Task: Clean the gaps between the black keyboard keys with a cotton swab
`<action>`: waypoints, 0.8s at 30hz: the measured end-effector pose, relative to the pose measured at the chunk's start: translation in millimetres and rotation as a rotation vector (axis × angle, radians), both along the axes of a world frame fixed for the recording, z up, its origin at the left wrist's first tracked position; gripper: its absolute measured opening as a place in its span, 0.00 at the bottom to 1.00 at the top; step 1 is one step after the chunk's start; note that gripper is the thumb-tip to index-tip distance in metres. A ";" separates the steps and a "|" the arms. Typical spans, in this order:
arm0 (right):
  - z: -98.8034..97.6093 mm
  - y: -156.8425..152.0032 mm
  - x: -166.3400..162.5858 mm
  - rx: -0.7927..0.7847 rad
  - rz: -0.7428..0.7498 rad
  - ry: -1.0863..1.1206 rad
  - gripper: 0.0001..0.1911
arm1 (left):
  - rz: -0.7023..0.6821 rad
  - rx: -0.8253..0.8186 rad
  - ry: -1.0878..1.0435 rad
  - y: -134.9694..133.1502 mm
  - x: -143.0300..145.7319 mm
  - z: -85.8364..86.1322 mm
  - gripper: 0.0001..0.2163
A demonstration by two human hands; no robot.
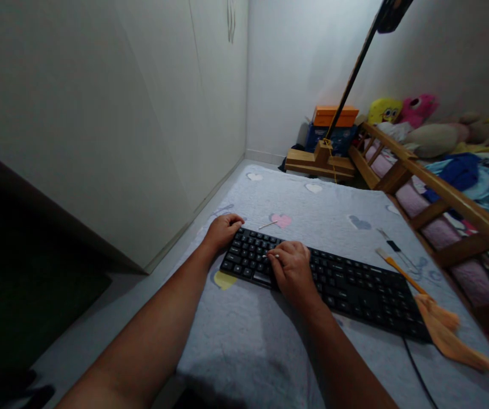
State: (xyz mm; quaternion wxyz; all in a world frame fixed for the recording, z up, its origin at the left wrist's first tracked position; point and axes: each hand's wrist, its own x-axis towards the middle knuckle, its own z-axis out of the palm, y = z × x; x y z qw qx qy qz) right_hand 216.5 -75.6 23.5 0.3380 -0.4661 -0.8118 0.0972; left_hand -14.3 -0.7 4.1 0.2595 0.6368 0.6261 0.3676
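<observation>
A black keyboard (355, 287) lies at a slant across the patterned cloth (244, 335). My left hand (222, 232) grips its far left corner, the fingers closed along the edge. Over the left-middle keys, my right hand (293, 270) pinches a white cotton swab (272, 256), whose tip points left near the keys. A second cotton swab (268, 225) rests on the cloth just beyond the keyboard. To the right are a brush with an orange handle (397, 268) and a slim metal tool with a black grip (393, 245). An orange cloth (444, 329) lies bunched against the keyboard's right end.
White cabinet doors (150, 113) rise close on the left. A wooden bed rail (452, 193) runs along the right side. Behind stand a wooden stand base (318, 162) with a dark pole and an orange box (335, 116). The keyboard's cable (417, 369) trails toward the front.
</observation>
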 end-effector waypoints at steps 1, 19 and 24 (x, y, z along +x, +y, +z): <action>0.0 0.0 0.4 0.002 -0.002 0.000 0.09 | 0.001 -0.002 0.001 -0.4 0.3 0.7 0.14; -0.3 0.6 2.3 -0.016 -0.007 0.007 0.10 | 0.003 0.001 -0.008 0.9 -0.9 -2.0 0.13; 0.0 0.3 0.6 -0.027 -0.001 0.015 0.09 | -0.001 0.004 -0.008 1.5 -0.9 -2.8 0.13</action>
